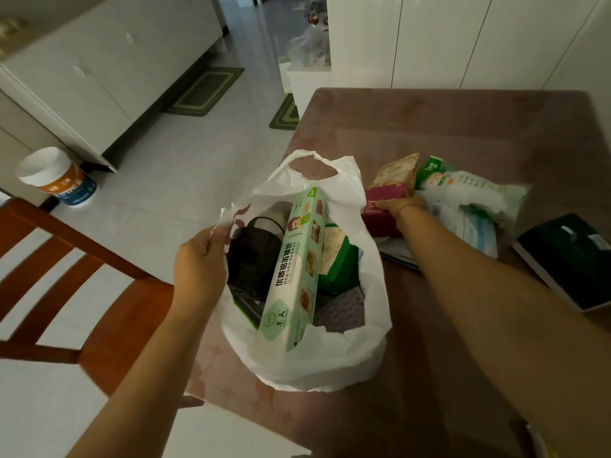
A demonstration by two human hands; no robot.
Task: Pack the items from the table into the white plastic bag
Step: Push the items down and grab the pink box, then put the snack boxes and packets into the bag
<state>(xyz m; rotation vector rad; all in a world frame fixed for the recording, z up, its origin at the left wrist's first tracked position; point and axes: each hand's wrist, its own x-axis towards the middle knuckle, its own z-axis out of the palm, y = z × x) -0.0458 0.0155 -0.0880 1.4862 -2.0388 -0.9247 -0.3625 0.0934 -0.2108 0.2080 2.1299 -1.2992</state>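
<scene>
A white plastic bag stands open on a brown table between a person's two bare arms. The left hand pinches the bag's torn near-side handle between thumb and curled fingers, holding the mouth wide.

Just right of that hand, inside the bag, sits a black mesh item. A long pale-green carton printed with Chinese characters leans beside it, its upper end poking above the rim. Further right are a green packet and a greyish-purple textured piece, low in the bag.

The right hand reaches past the far side of the bag, its fingers closed over the top of a magenta box that stands on the table touching the bag's outer wall. Just beyond this hand leans a beige packet; to its right lies a heap of white-and-green packs, and further right a dark flat case.

The bag is thin, crinkled and opaque, its far handle loop standing upright. A wooden chair stands left of the left hand.
</scene>
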